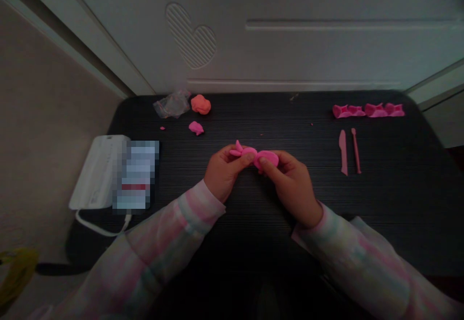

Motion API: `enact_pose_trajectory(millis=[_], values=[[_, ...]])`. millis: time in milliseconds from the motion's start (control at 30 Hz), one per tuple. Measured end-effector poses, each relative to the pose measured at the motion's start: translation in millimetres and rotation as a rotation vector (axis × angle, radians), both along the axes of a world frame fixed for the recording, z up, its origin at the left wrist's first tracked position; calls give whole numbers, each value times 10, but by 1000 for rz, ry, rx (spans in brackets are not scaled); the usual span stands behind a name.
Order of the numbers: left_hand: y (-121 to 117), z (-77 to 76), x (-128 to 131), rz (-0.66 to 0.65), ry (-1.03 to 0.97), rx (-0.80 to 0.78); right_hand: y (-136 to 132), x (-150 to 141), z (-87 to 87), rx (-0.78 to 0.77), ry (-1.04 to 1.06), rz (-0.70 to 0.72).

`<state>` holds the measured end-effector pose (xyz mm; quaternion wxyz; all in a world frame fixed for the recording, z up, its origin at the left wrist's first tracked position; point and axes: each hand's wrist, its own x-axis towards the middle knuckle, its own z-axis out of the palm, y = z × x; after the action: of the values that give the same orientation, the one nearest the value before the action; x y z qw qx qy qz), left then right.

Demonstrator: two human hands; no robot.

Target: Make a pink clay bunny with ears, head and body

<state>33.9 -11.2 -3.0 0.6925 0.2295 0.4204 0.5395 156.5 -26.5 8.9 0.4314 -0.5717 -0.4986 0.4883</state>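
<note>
Between my two hands is a pink modelling-clay figure point(267, 159), with a rounded body on the right and a smaller part with two ear-like points on the left. My left hand point(225, 171) pinches the smaller, eared end between thumb and fingers. The larger rounded end is gripped by my right hand point(293, 184), its thumb pressed on the near side. Both hands are held over the middle of the dark table. A small lump of pink clay point(196, 127) and an orange clay lump point(200, 104) lie beyond my left hand.
A clear plastic wrapper point(173, 104) lies at the back left. On the left, a white power bank point(97, 172) is beside a cabled phone point(136, 175). At right are a pink clay knife point(343, 152), a thin pink tool point(356, 151) and a pink moulded strip point(369, 111).
</note>
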Motion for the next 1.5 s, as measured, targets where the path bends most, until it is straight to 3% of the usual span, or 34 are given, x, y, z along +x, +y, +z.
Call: enact_pose_trajectory(millis=[667,867,1000,1133,1333,1500], values=[[-3,-4,7,9,-10,8,-4,-32,11,8,11,-6],[10,47,-20,-19,-162,-1,-3,-43,-36,-162,447,-36],[1,13,-33,-130,9,54,9,-32,-41,-213,623,-68],[-6,0,-51,-137,221,107,-4,-21,-43,-197,556,-9],[-9,5,-85,-125,228,77,13,50,-13,-180,351,99],[-17,33,-89,-166,299,139,46,98,33,-146,230,119]])
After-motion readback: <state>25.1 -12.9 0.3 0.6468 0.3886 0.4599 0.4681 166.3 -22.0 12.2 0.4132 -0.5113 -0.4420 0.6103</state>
